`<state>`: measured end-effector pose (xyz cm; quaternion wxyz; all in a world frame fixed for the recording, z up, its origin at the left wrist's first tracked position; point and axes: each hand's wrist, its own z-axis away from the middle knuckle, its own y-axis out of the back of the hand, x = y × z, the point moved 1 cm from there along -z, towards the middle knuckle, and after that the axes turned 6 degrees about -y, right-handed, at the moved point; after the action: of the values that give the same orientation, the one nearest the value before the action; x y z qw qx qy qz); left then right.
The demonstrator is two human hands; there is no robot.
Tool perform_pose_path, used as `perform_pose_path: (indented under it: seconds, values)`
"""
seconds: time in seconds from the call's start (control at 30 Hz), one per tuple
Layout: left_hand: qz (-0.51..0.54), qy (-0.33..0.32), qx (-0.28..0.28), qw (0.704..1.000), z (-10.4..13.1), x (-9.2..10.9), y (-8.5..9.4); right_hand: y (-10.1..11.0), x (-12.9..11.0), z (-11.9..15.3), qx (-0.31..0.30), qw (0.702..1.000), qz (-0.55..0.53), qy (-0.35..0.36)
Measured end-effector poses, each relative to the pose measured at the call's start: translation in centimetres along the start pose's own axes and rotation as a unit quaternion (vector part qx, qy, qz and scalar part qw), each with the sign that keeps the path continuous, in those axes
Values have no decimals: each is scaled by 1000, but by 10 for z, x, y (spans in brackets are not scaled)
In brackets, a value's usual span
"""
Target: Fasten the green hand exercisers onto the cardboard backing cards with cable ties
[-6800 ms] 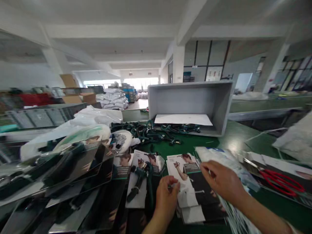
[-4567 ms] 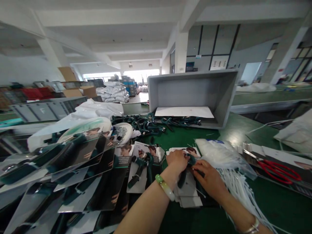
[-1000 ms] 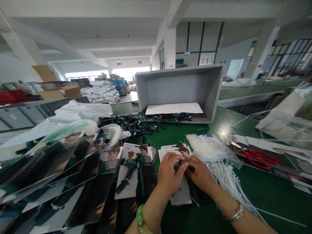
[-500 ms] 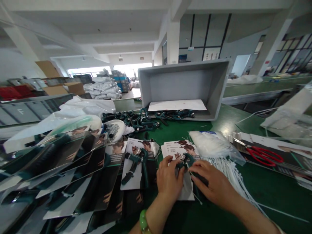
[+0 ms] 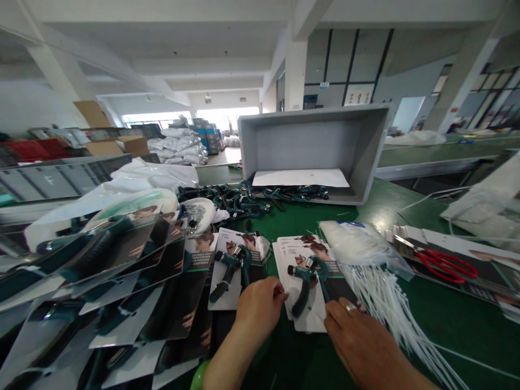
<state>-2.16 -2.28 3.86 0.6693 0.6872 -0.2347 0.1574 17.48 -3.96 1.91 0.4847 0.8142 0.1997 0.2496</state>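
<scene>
A dark green hand grip strengthener (image 5: 303, 287) with a metal spring lies on a printed backing card (image 5: 311, 322), on top of a small stack of such cards. My right hand (image 5: 361, 338), with a ring on one finger, is closed around the lower end of its right handle at the card's edge. At the left edge of the card is my left hand (image 5: 260, 309), its fingers curled together; whatever is between them is hidden. To the left, a second strengthener (image 5: 231, 268) rests on its own card. White cable ties (image 5: 385, 298) fan out beside my right hand.
Carded strengtheners (image 5: 134, 281) are piled at the left. Loose strengtheners (image 5: 239, 200) lie before a grey bin (image 5: 309, 141) on its side. A dish of small metal parts (image 5: 199, 214), a plastic bag (image 5: 357, 238) and red-handled scissors (image 5: 444, 265) are also on the green table.
Both hands have come off the strengthener's spring area. My left hand has drawn down and left to the card's edge; my right hand has moved down to the handle's lower end.
</scene>
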Motion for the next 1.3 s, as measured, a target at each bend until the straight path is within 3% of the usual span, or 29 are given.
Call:
perform_pose_path:
  seconds: [0.1, 0.2, 0.33, 0.43, 0.63, 0.8, 1.03, 1.3]
  values:
    - [58, -18, 30, 998, -5, 4, -8, 1, 4, -4, 14, 999, -35, -18]
    - [143, -17, 49, 988, -9, 8, -23, -4, 7, -16, 16, 983, -164, -82]
    - [215, -38, 63, 974, -11, 6, -41, -16, 8, -30, -9, 913, -355, -202]
    - [212, -69, 90, 971, -11, 2, -46, -25, 10, -31, -29, 871, -413, -266]
    - [181, -120, 103, 971, -12, 0, -46, -35, 14, -24, -20, 888, -384, -252]
    - [168, -106, 106, 974, -10, 2, -45, -34, 13, -22, 4, 892, -380, -244]
    - [156, -103, 109, 976, -8, 2, -45, -26, 10, -26, 3, 920, -337, -198]
    - [145, -105, 118, 977, -7, 0, -47, -30, 9, -22, 33, 921, -342, -184]
